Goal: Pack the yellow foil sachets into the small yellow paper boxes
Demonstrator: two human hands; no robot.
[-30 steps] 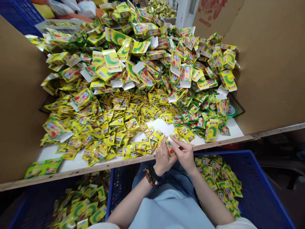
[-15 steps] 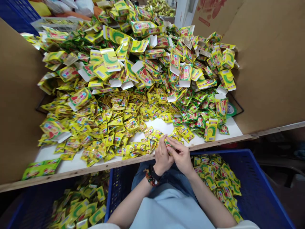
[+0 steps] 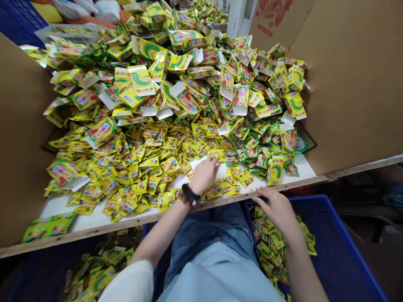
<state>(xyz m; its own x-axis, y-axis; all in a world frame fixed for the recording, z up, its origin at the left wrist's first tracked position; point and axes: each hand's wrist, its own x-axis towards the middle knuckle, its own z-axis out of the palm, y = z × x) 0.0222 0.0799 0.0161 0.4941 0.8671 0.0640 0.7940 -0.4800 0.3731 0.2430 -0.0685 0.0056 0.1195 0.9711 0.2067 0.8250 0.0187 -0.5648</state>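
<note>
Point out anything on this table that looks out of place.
The flat green packets at the front left corner of the table look somewhat odd: they lie beside loose yellow sachets, well away from the heap of green sachets on the right.

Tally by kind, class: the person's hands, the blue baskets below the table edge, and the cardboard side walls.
Hands: 2 (left hand, right hand)
Blue baskets: 2 (left basket, right basket)
Cardboard side walls: 2 (left wall, right wall)
Total: 6
</note>
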